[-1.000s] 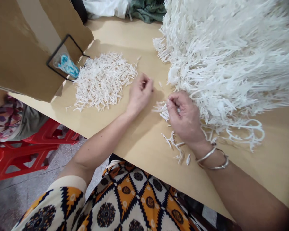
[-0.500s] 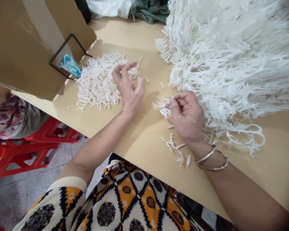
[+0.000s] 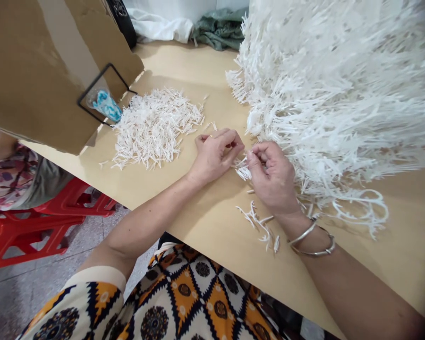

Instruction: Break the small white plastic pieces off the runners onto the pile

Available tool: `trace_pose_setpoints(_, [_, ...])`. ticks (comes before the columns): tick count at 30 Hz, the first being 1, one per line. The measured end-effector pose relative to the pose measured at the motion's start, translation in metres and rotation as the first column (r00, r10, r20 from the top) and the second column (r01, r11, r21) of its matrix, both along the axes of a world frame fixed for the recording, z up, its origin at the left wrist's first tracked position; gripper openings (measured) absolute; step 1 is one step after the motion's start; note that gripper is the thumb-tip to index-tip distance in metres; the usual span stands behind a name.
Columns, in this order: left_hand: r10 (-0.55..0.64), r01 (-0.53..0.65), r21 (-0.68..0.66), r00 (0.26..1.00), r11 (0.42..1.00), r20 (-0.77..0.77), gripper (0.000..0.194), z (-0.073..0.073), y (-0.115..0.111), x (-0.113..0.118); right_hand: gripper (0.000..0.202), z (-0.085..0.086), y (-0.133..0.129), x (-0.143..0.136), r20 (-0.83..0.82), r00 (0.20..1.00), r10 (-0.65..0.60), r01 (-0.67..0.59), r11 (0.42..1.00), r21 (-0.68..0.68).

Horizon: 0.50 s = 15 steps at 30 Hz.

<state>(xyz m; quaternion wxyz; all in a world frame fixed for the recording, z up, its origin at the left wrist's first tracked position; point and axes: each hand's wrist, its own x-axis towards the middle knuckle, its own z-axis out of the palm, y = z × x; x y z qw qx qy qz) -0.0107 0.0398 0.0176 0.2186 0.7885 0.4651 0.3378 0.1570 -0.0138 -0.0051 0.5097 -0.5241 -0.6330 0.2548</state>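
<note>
Close together over the tan table (image 3: 205, 212), my two hands meet with their fingertips nearly touching. My left hand (image 3: 217, 153) is pinched closed; what it grips, if anything, is too small to make out. My right hand (image 3: 273, 177) is closed in a pinch on a thin white piece that is mostly hidden by the fingers. A small bunch of white pieces (image 3: 243, 170) lies under the fingertips. To the left is a loose heap of small white pieces (image 3: 156, 125). A large mass of white branching strands (image 3: 333, 94) rises beside my right hand.
Branched white scraps (image 3: 257, 219) lie near the table's front edge. A cardboard box (image 3: 38, 71) stands at the left, with a black wire frame and a cup (image 3: 106, 105) holding something blue and white. Cloths (image 3: 219, 28) lie behind. Red stools (image 3: 31, 231) and part of a person are at far left.
My left hand has moved right from the small heap to my right hand, and its spread fingers have closed. My right hand has stayed almost in place. The view has tilted slightly.
</note>
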Motion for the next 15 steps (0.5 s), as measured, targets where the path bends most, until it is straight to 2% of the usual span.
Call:
trace_pose_setpoints(2, [0.169,-0.170,0.043,0.985,0.985,0.024,0.018,-0.007,0.010,-0.003,0.005,0.006,-0.006,-0.003,0.075,0.997,0.033,-0.034,0.999,0.014])
trace_pose_setpoints(4, [0.354,-0.364,0.076,0.928,0.928,0.119,0.023,-0.016,0.024,-0.012,0.005,0.010,-0.011,-0.006,0.124,0.991,0.051,-0.056,0.998,0.040])
trace_pose_setpoints(7, [0.424,-0.470,0.129,0.863,0.873,0.274,0.017,-0.029,0.042,-0.027,0.004,0.009,-0.012,-0.009,0.035,0.998,0.053,-0.054,0.998,0.024])
trace_pose_setpoints(10, [0.430,-0.512,0.198,0.835,0.836,0.343,0.006,-0.030,0.044,-0.034,0.007,0.002,-0.006,-0.006,-0.122,0.992,0.025,-0.027,1.000,-0.013])
trace_pose_setpoints(12, [0.423,-0.497,0.220,0.851,0.839,0.311,0.009,-0.024,0.037,-0.032,0.009,-0.003,-0.002,-0.003,-0.168,0.986,-0.010,0.008,1.000,-0.013])
trace_pose_setpoints(14, [0.328,-0.379,0.204,0.912,0.903,0.246,0.020,-0.014,0.027,-0.027,0.010,-0.005,0.000,-0.001,-0.172,0.984,-0.042,0.042,0.999,0.000])
trace_pose_setpoints(15, [0.234,-0.273,0.178,0.949,0.946,0.212,0.027,-0.009,0.021,-0.024,0.010,-0.006,0.001,-0.001,-0.165,0.985,-0.050,0.052,0.999,0.007])
